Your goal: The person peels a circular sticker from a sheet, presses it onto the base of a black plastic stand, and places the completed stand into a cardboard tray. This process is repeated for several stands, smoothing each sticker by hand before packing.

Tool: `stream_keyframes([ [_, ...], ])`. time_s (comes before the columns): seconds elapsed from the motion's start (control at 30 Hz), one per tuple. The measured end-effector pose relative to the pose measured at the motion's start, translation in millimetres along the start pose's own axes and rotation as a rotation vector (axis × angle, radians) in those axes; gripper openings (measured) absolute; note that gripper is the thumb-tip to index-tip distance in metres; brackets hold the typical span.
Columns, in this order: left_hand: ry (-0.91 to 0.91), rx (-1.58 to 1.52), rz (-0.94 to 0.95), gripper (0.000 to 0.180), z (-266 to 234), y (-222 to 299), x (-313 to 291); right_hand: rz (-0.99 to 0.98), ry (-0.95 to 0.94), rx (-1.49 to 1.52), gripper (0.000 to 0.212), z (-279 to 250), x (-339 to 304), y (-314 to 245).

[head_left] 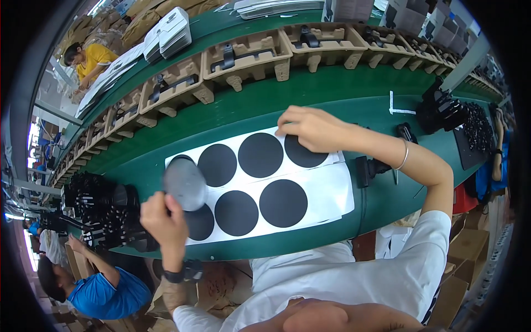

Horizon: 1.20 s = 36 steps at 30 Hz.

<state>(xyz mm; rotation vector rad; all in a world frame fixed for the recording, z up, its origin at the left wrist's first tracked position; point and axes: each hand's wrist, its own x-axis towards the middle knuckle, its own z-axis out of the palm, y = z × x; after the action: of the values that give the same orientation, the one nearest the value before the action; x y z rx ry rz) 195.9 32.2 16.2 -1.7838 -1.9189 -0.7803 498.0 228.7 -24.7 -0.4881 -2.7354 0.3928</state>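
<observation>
Disc [187,185], grey, round, blurred, its rim pinched by the left hand [165,218], is over the left end of white rectangular sheets with black circles [326,191]. Well apart, the right hand [310,124] touches their far edge, its grip unclear. Edge-only handling and steady sheets should help.

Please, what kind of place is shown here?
Probably a factory assembly line: brown trays stand in a row, small black parts lie heaped, and a blue-shirted co-worker is nearby.
</observation>
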Motion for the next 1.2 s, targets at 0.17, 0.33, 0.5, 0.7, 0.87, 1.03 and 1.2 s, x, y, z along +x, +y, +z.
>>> stream_keyframes([
  [0.17, -0.052, -0.096, -0.102, 0.029, 15.3, 29.9, -8.7, -0.032, 0.044, 0.075, 0.042, 27.6, 24.6, -22.3],
  [0.33, -0.089, -0.048, -0.273, 0.03, 13.0, 32.3, -7.6, -0.053, 0.019, 0.034, 0.047, 52.8, 60.6, -44.2],
  [0.5, -0.127, 0.047, -0.273, 0.03, 2.5, 29.7, -4.7, -0.057, 0.02, 0.072, 0.041, 56.4, 74.4, -53.1],
  [0.7, -0.092, 0.106, -0.292, 0.031, -10.9, 26.4, -12.6, -0.16, 0.154, 0.017, 0.035, 51.0, 77.3, -75.7],
  [0.87, -0.159, 0.05, -0.351, 0.031, -18.9, 26.3, -20.2, -0.023, 0.191, 0.029, 0.029, 10.3, 29.6, -111.0],
  [1.03, -0.009, -0.114, -0.236, 0.032, -18.9, 16.7, -31.9, 0.198, 0.413, 0.045, 0.022, -10.4, -33.4, -136.1],
  [1.2, 0.095, -0.382, -0.233, 0.03, -16.2, 35.6, -59.0, 0.369, 0.624, 0.408, 0.02, -5.0, -62.7, -171.6],
])
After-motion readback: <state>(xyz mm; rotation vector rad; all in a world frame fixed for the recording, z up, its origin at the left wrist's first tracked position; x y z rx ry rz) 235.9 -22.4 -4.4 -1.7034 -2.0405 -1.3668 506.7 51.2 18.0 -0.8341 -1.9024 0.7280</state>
